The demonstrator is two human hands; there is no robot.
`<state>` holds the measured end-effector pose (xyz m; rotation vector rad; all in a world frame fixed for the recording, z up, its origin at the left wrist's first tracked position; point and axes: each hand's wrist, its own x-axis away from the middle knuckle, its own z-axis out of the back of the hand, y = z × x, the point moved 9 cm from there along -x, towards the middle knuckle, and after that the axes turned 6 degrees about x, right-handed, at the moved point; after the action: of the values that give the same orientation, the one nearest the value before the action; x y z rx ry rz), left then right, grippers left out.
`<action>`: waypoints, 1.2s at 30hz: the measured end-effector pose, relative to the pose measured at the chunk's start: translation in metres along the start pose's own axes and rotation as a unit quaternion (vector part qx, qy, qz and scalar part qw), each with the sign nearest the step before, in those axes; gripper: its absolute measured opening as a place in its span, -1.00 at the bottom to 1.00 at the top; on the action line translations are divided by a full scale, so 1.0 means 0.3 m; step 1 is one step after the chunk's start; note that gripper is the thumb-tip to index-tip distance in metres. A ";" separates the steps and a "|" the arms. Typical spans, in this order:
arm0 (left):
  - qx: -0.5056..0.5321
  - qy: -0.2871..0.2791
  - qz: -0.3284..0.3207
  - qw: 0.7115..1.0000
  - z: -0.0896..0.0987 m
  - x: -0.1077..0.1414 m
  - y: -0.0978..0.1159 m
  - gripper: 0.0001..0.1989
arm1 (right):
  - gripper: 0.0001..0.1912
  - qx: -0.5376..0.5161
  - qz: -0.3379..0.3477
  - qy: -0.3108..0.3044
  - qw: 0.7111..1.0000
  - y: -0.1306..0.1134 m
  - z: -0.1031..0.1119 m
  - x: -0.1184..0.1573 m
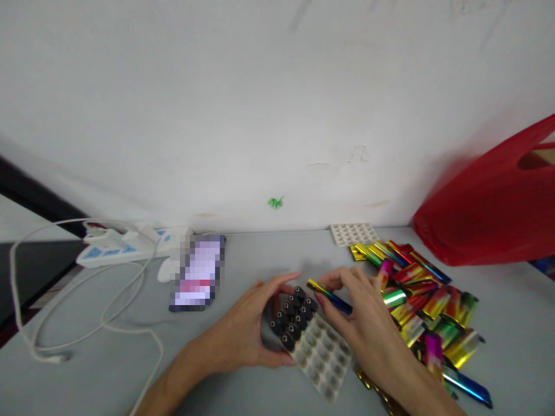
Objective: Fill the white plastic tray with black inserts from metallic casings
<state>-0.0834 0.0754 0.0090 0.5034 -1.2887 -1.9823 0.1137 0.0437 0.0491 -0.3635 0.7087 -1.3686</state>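
A grey bench (pixel 255 254) runs under both hands, meeting a scuffed white wall (pixel 277 115) beyond them. Left of the hands lie a phone (pixel 198 268), a power strip (pixel 106 256) and a looped white cable (pixel 14 289); far to their right stands a red bag (pixel 489 202). The left hand (pixel 243 332) curves in a wide C around one end of a pocketed tray (pixel 323 358), fingers on the far side, thumb on the near edge; black-topped pieces (pixel 291 315) fill that end. The right hand (pixel 358 300), nearly closed, pinches a gold-and-blue metallic tube (pixel 332 297) just beside them. Right of it spreads a pile of metallic tubes (pixel 436 303), near a second tray (pixel 353 234) by the wall.
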 end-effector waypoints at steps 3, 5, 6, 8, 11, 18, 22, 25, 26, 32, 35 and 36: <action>0.016 -0.001 0.000 1.000 0.003 0.000 -0.002 0.22 | -0.94 -0.022 0.009 0.013 1.000 -0.012 0.022 -0.012; 0.024 0.002 -0.001 1.000 0.007 -0.001 -0.003 0.20 | -0.91 -0.051 -0.003 0.023 0.998 -0.009 0.028 -0.015; 0.028 0.003 -0.001 1.000 0.009 -0.002 -0.005 0.19 | -0.90 -0.071 -0.019 0.028 0.997 0.000 0.029 -0.015; 0.038 0.001 0.002 0.999 0.008 -0.005 -0.010 0.19 | -0.87 -0.117 -0.059 0.035 0.991 0.026 0.023 -0.013; 0.049 0.001 0.003 0.999 0.004 -0.008 -0.017 0.21 | -0.74 -0.177 -0.117 0.039 0.976 0.067 0.011 -0.006; 0.014 0.035 -0.003 0.999 0.003 -0.005 -0.013 0.23 | -0.64 -0.248 -0.175 0.132 0.944 0.113 0.052 0.017; -0.003 0.042 0.001 0.999 0.003 -0.003 -0.008 0.23 | -0.67 -0.311 -0.185 0.108 0.926 0.103 0.039 0.011; -0.007 0.039 -0.001 0.999 0.005 -0.002 -0.004 0.23 | -0.65 -0.392 -0.206 0.084 0.892 0.105 0.010 0.006; -0.008 0.037 -0.004 0.999 0.005 -0.002 -0.001 0.23 | -0.61 -0.424 -0.216 0.071 0.877 0.107 -0.005 0.005; -0.015 0.029 -0.026 0.999 0.005 -0.003 0.028 0.17 | -0.38 -0.521 -0.259 -0.035 0.812 0.091 -0.075 0.009; -0.021 0.030 -0.026 0.999 0.005 -0.004 0.034 0.15 | -0.38 -0.550 -0.263 -0.066 0.790 0.072 -0.088 0.017; -0.021 0.031 -0.026 0.999 0.004 -0.004 0.034 0.14 | -0.39 -0.557 -0.262 -0.077 0.784 0.063 -0.093 0.020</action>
<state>-0.0799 0.0746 0.0187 0.5788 -1.2050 -2.0173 0.1102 0.0461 0.0151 -1.7061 1.2991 -1.2510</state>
